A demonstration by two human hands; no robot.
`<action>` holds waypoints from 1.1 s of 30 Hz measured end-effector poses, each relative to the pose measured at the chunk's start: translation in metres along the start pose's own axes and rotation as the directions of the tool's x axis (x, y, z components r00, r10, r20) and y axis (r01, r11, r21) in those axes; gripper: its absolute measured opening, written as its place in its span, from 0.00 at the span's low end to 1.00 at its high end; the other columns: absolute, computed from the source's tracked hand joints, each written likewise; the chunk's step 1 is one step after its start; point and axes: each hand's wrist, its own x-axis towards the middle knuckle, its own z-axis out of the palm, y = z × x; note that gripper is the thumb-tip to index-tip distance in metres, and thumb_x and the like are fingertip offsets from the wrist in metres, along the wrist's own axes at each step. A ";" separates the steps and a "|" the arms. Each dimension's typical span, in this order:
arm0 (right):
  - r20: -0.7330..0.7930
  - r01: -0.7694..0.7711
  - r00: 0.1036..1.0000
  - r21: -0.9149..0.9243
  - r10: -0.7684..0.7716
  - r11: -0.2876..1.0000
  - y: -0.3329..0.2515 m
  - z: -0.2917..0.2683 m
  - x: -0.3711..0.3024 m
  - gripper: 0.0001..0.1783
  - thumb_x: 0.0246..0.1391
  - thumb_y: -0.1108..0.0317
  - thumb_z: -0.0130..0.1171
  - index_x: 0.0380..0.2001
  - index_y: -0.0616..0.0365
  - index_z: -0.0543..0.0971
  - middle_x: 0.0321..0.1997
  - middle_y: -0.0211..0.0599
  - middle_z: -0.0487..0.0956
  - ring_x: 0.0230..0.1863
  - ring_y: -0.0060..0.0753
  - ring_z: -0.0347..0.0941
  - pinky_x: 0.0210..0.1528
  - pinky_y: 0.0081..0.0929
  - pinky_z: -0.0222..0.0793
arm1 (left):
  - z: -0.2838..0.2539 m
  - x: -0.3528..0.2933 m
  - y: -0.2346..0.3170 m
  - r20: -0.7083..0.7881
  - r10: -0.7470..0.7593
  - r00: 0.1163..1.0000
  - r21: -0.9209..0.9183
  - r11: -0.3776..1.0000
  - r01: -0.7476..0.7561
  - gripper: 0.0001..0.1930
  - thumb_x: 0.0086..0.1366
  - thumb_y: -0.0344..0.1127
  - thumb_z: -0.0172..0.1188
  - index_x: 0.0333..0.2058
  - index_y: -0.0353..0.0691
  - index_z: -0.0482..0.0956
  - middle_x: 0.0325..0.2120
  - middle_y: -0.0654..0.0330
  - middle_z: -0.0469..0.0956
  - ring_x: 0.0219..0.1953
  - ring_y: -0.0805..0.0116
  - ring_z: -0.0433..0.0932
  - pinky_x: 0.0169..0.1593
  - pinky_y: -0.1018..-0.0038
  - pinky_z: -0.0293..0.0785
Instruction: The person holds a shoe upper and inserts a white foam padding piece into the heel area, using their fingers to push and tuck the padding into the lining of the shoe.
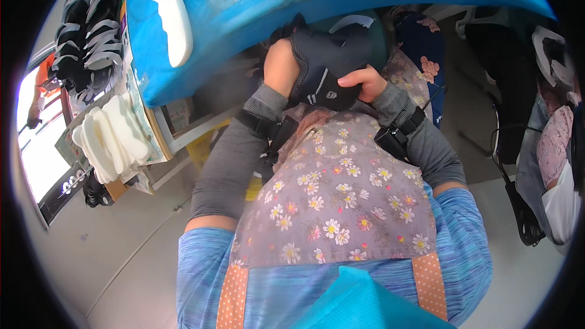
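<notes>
A dark navy shoe upper [329, 61] with a mesh edge and a small pale emblem is held over my lap, close to the front of the blue-covered table. On its left side, my left hand [281, 67] is closed at the edge, with its fingertips hidden by the dark fabric. My right hand [365, 83] grips the lower right part, the thumb lying across the top near the emblem and the other fingers out of sight underneath. A white insole [172, 21] rests on the blue cover beyond my left hand.
The blue-covered table [225, 0] spans the far side. Several white insoles [113, 137] stand on a shelf at left, below stacked dark shoes [100, 33]. At right, a person's leg in dark floral cloth [425, 55] is close by, near a black chair [499, 79].
</notes>
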 end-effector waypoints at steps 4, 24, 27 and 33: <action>0.005 0.061 0.998 -0.159 -0.060 0.985 -0.005 0.005 -0.004 0.24 0.45 0.76 0.63 0.50 0.65 0.76 0.47 0.38 0.80 0.48 0.32 0.77 0.54 0.30 0.72 | 0.019 0.003 -0.019 -0.021 0.064 0.998 -0.171 0.983 -0.067 0.07 0.56 0.25 0.58 0.34 0.30 0.80 0.28 0.55 0.83 0.27 0.68 0.80 0.33 0.72 0.75; -0.176 -0.034 0.979 -0.633 -0.100 0.773 0.019 0.019 -0.021 0.24 0.53 0.69 0.65 0.53 0.63 0.73 0.50 0.33 0.77 0.50 0.27 0.72 0.53 0.26 0.69 | -0.009 -0.010 -0.022 -0.369 0.262 0.892 0.405 0.909 -0.099 0.13 0.71 0.32 0.46 0.36 0.31 0.78 0.21 0.44 0.76 0.26 0.45 0.77 0.29 0.57 0.74; -0.158 0.031 0.978 -0.524 -0.133 0.851 0.020 0.025 -0.022 0.23 0.54 0.71 0.64 0.53 0.63 0.73 0.49 0.33 0.77 0.50 0.28 0.72 0.53 0.27 0.68 | -0.047 -0.015 -0.007 -0.474 0.066 0.878 0.211 0.977 0.040 0.12 0.70 0.36 0.50 0.34 0.35 0.78 0.21 0.49 0.76 0.24 0.45 0.77 0.27 0.57 0.73; -0.162 0.040 0.978 -0.478 -0.133 0.877 0.024 0.023 -0.019 0.24 0.54 0.71 0.63 0.54 0.64 0.72 0.51 0.34 0.76 0.50 0.29 0.72 0.54 0.28 0.68 | -0.047 -0.018 -0.026 -0.343 -0.188 0.920 -0.210 0.970 0.120 0.24 0.72 0.49 0.47 0.31 0.31 0.79 0.29 0.41 0.78 0.33 0.43 0.77 0.36 0.58 0.73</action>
